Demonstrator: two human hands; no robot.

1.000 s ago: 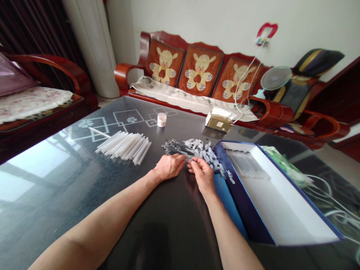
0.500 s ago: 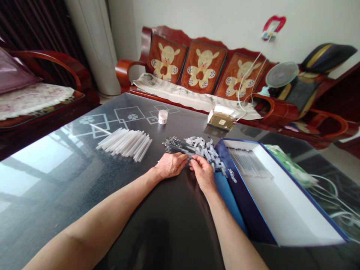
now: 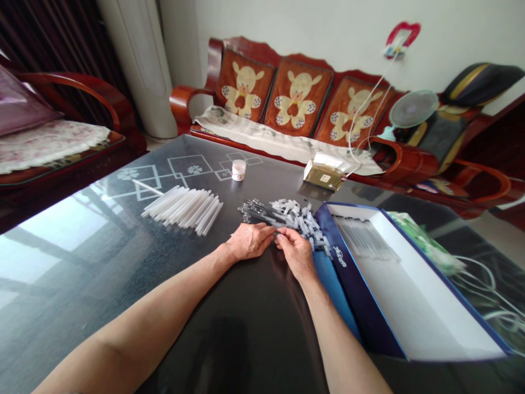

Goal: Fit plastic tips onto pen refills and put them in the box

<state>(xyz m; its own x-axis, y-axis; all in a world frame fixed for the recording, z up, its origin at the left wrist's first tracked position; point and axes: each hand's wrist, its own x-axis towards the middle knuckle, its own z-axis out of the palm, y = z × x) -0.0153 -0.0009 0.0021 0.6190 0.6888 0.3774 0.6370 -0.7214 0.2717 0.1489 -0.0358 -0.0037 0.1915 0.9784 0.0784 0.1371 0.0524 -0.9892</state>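
Note:
A loose heap of thin dark pen refills with white plastic pieces (image 3: pixel 289 216) lies on the dark glass table (image 3: pixel 123 273), just beyond my hands. My left hand (image 3: pixel 249 242) rests palm down at the heap's near edge, fingers together. My right hand (image 3: pixel 296 253) curls beside it, its fingertips pinched at the heap on what looks like a refill. To the left lies a row of white translucent tubes (image 3: pixel 182 210). To the right stands an open box with a blue rim and white inside (image 3: pixel 394 279), holding several thin tubes (image 3: pixel 365 238).
A small white jar (image 3: pixel 238 170) and a tissue packet (image 3: pixel 324 175) stand on the far table. Green-wrapped items (image 3: pixel 426 243) lie beyond the box. Behind the table are a wooden sofa (image 3: pixel 295 98), a small fan (image 3: pixel 413 109) and a white cable (image 3: pixel 365 112).
My hands stay at the heap's near edge with only slight finger shifts. The whole view has drifted a little, with the room sliding slightly right.

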